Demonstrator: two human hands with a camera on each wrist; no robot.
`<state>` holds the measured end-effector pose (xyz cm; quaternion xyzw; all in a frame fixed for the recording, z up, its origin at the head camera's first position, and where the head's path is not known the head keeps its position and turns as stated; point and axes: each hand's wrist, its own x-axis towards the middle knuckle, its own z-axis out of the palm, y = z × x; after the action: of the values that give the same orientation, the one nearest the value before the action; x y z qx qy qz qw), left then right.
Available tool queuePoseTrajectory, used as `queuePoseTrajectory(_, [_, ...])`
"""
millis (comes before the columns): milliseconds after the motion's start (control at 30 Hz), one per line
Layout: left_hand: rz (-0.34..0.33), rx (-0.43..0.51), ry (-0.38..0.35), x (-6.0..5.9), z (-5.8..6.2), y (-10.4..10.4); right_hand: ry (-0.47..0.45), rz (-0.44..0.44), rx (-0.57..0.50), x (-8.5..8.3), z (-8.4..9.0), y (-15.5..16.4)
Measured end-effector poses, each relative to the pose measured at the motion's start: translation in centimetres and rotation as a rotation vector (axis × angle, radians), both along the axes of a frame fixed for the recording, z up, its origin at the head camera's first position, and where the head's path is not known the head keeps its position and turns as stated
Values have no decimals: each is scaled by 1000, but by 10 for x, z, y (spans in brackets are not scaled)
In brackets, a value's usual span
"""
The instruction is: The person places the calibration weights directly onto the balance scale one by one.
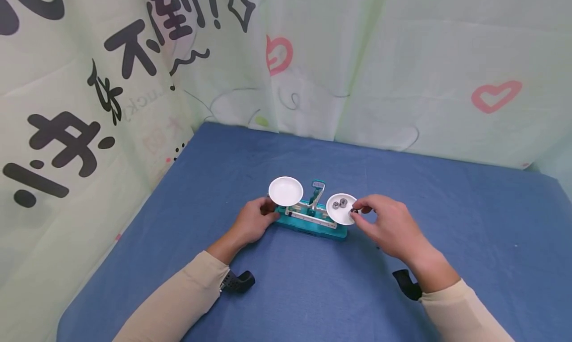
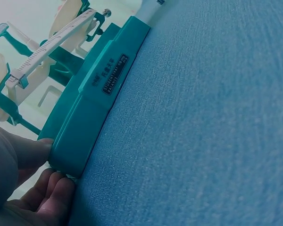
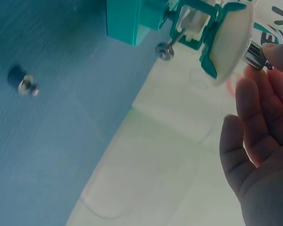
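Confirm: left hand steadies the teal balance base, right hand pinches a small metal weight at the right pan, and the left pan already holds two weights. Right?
Not quite. The two weights sit in the right pan, not the left; the left pan holds nothing, as the head view shows. The rest stands: the left hand grips the end of the teal base, and the right hand pinches a small metal weight at the right pan's edge.

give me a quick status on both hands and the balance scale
Left hand grips the left end of the scale base. Right hand pinches a small metal weight at the right pan; two weights already in it. Left pan bare, nothing blocking.
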<state>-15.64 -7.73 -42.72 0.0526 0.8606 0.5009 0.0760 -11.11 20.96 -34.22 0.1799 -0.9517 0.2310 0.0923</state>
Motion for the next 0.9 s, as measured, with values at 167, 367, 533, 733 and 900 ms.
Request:
queuePoseTrajectory(167, [1,5,4,0,0,0,-30,15,1,-7,-2,-8])
queuePoseTrajectory(367, [1,6,-3,0,0,0,-4,53,26,-12,-3,-13])
queuePoseTrajectory(533, [-1,14,0,0,0,0,10,63,47,-16,-6,-17])
queuePoseTrajectory(733, [-5,15,15,0,0,0,10,73,53,-17,-8,-19])
queuePoseTrajectory(900, [-1,4,9,0,-1,0,-5,69,64,-18,-8,-21])
